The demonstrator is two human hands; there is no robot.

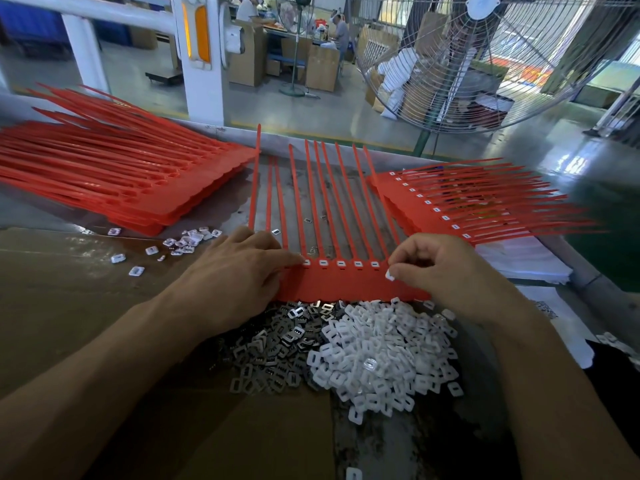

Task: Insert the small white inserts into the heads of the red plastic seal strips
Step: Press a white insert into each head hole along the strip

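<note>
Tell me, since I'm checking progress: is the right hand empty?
No, the right hand pinches a white insert in its fingers, just over the red strip heads.

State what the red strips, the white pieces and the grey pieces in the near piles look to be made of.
Red seal strips: moulded plastic by their look, smooth with a slight sheen, thin bending tails.
White inserts: likely plastic too, opaque, matte, uniform slotted squares.
Grey pieces: probably stamped metal, given bright glints on flat thin edges, though that is uncertain.
</note>
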